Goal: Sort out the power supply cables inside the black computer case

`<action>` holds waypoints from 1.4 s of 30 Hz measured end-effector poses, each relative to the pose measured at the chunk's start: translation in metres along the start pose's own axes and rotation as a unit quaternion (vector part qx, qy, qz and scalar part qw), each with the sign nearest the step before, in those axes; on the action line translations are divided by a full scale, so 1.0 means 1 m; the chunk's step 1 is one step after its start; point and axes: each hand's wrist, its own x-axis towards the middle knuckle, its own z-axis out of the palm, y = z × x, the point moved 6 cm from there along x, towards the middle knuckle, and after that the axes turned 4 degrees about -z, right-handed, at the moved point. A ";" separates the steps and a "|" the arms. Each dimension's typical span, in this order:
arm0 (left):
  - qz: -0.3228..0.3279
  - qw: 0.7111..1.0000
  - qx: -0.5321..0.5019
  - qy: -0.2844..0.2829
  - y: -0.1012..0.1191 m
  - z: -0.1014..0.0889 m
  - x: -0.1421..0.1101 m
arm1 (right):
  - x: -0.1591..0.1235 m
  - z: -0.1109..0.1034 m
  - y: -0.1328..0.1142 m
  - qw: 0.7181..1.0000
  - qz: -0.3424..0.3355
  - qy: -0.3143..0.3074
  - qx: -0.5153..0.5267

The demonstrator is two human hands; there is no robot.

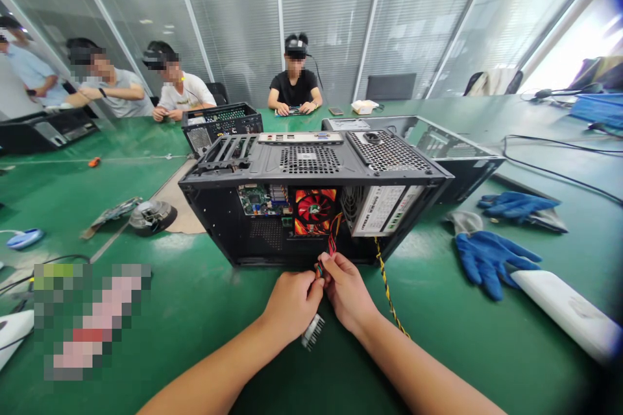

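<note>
An open black computer case [311,168] stands in front of me on the green table. Inside it show a green motherboard [257,200], a red cooling fan [315,207] and a white-labelled power supply [387,211]. From the supply a bundle of coloured power cables [333,237] runs out to my hands. My left hand [294,301] is closed around the bundle, and a multi-pin connector [312,332] hangs below it. Fingers pinched, my right hand [348,288] grips the same bundle just above. A yellow-and-black cable [384,279] trails down at the right.
Blue work gloves [487,256] and a white object [567,311] lie at the right. Another case panel [457,149] stands behind. At the left are a round metal part [152,215] and a circuit card [111,215]. Several people sit across the table [195,249].
</note>
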 end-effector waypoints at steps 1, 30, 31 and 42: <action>0.003 1.000 0.017 0.003 0.000 0.000 0.000 | 0.000 0.000 0.000 1.000 -0.004 0.002 -0.002; -0.219 0.674 -0.677 -0.196 -0.010 0.032 -0.004 | -0.001 0.008 -0.003 0.992 0.065 -0.061 0.085; -0.221 0.653 -0.694 -0.207 -0.008 0.033 -0.005 | -0.001 0.007 -0.003 0.992 0.067 -0.060 0.089; -0.226 0.622 -0.707 -0.248 -0.007 0.038 -0.009 | -0.003 0.007 -0.001 0.995 0.062 -0.057 0.053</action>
